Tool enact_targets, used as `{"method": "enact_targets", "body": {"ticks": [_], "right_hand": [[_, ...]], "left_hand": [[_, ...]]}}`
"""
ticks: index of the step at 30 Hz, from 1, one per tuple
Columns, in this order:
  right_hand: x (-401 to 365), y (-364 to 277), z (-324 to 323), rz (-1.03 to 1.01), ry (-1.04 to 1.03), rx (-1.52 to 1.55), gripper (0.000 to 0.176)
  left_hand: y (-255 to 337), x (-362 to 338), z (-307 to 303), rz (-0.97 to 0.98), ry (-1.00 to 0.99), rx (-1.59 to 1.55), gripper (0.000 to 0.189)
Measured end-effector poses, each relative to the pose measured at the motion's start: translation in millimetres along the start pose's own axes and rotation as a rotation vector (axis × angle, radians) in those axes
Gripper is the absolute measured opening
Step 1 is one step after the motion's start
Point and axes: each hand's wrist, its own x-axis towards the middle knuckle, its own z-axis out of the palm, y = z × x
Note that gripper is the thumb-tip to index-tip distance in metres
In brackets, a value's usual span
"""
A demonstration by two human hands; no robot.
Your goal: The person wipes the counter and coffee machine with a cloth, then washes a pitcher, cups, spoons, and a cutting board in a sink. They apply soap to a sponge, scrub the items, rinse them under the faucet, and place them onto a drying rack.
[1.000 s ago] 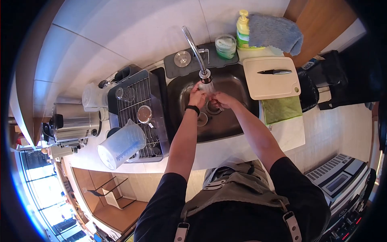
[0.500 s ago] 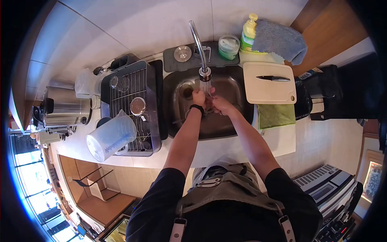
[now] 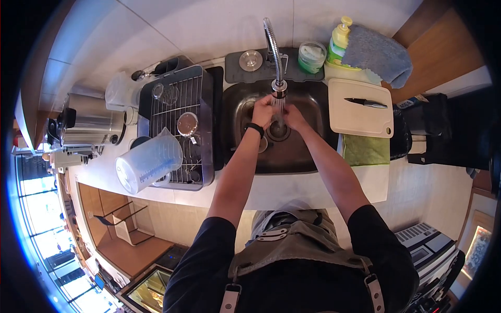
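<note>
Grip check: my left hand (image 3: 262, 112) is curled, can't tell if it's closed; right hand (image 3: 294, 116) looks spread, empty. Water stream (image 3: 279, 107) drops straight from the faucet head (image 3: 278, 88) between them into the sink (image 3: 283, 156), left hand nearer.

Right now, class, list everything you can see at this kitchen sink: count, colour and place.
faucet: 1, chrome, behind the sink, water running
sink: 1, steel, centre of counter
dish rack: 1, dark wire, left of sink
measuring jug: 1, clear plastic, on its side at rack's front
cutting board: 1, cream, right of sink
knife: 1, black, on cutting board
soap bottle: 1, yellow-green, behind board
towel: 1, blue, beside soap bottle
cloth: 1, green, before board
left hand: 1, under the stream
right hand: 1, beside it
</note>
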Motion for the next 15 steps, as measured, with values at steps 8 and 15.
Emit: {"method": "enact_targets", "body": {"ticks": [8,15], "right_hand": [[-2,15,9,-0.061,0.047,-0.068,0.023],[-74,-15,3,-0.234,0.076,-0.317,0.018]], "left_hand": [[33,-31,-8,-0.059,0.208,-0.234,0.029],[-75,-43,-22,-0.381,0.449,-0.565,0.022]]}}
